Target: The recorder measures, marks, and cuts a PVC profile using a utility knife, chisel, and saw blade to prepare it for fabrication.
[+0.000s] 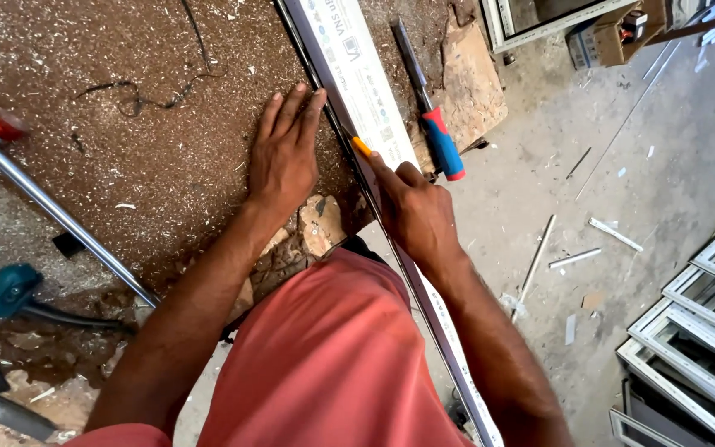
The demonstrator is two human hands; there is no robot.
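Surface (151,157): worn brown board, strewn with white shavings, edge chipped. White profile (357,83) lies across it lengthwise, running past the edge over the floor. Left hand (285,153) flat on the surface beside the profile, fingers pressed together. Right hand (414,211) on the profile, fingers pinching an orange tool (361,146). Blue-handled chisel (432,116) just beside the profile. Concrete floor (622,165) littered with offcuts; window frames (705,331) stacked at right.

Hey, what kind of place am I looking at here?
Most likely a window-frame fabrication workshop. A long white window profile lies across a sawdust-strewn workbench, white window frames are stacked on the concrete floor, and a chisel with a red and blue handle rests on the bench.
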